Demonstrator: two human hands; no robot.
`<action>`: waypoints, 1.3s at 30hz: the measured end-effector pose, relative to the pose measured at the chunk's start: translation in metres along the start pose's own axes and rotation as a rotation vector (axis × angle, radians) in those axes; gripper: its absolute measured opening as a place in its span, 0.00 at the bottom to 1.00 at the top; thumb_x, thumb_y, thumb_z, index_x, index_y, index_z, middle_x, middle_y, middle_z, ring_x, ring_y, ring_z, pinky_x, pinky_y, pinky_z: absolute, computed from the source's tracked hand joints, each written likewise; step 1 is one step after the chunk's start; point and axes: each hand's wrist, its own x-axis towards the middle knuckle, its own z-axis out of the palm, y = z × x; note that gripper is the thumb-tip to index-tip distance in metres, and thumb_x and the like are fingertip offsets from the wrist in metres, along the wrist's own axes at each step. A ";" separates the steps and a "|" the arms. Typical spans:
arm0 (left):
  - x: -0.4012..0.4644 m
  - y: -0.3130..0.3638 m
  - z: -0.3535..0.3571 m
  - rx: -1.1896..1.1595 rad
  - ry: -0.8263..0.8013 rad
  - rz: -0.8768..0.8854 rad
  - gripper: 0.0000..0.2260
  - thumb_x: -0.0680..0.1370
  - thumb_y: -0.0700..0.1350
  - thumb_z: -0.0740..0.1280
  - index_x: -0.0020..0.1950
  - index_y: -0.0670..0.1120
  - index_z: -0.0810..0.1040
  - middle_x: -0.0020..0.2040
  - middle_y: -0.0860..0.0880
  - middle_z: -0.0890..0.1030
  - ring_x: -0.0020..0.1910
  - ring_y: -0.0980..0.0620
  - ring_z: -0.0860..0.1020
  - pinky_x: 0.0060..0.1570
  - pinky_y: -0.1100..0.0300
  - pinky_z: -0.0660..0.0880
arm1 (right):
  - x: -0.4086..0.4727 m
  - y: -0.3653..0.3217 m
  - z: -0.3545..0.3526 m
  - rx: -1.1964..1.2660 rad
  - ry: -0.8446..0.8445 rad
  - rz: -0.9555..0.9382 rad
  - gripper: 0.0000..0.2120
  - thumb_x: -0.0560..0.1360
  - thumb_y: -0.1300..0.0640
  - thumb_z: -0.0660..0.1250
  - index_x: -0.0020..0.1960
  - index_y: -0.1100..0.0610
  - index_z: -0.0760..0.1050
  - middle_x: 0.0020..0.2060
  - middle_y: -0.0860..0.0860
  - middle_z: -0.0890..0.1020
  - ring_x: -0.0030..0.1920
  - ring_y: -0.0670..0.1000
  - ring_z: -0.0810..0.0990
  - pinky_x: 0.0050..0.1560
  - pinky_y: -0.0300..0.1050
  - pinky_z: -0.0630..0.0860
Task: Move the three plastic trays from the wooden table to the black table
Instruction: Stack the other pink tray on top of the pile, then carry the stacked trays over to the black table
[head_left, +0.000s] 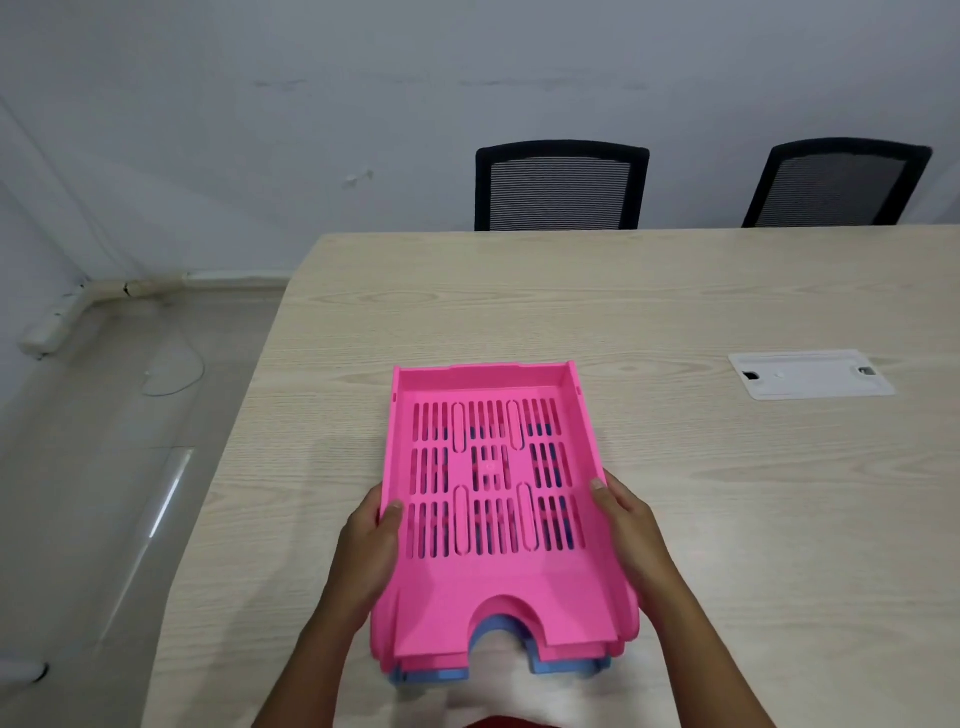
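A stack of plastic trays sits near the front edge of the light wooden table (675, 301). The top tray is pink (483, 582) with a slotted floor. A second pink rim and a blue tray (431, 675) show underneath it at the near end. My left hand (366, 551) grips the stack's left side, thumb over the rim. On the right side my right hand (631, 530) holds the stack the same way. No black table is in view.
A white cable cover plate (810, 374) is set into the tabletop at the right. Two black mesh office chairs (558, 187) (831, 182) stand behind the table's far edge. Grey floor and a white wall with cable ducting (67, 312) lie to the left.
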 end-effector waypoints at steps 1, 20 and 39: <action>0.000 -0.001 0.001 -0.011 0.007 -0.003 0.14 0.84 0.50 0.57 0.66 0.53 0.77 0.55 0.49 0.85 0.53 0.46 0.84 0.57 0.40 0.79 | 0.000 0.000 0.000 0.017 -0.010 0.003 0.11 0.83 0.50 0.61 0.59 0.39 0.79 0.50 0.47 0.88 0.49 0.49 0.88 0.54 0.51 0.82; -0.012 -0.018 0.007 -0.477 -0.197 -0.261 0.31 0.69 0.51 0.70 0.68 0.39 0.71 0.37 0.45 0.86 0.32 0.46 0.84 0.33 0.53 0.81 | 0.023 0.037 -0.015 0.228 -0.253 0.133 0.26 0.74 0.37 0.66 0.61 0.55 0.81 0.57 0.60 0.85 0.57 0.64 0.83 0.66 0.68 0.73; -0.056 -0.062 -0.004 -0.604 -0.008 -0.166 0.35 0.62 0.56 0.73 0.67 0.46 0.75 0.50 0.38 0.86 0.46 0.36 0.85 0.48 0.40 0.81 | 0.032 0.042 0.005 0.293 -0.446 0.229 0.30 0.73 0.44 0.71 0.66 0.65 0.76 0.51 0.63 0.84 0.45 0.62 0.84 0.56 0.60 0.77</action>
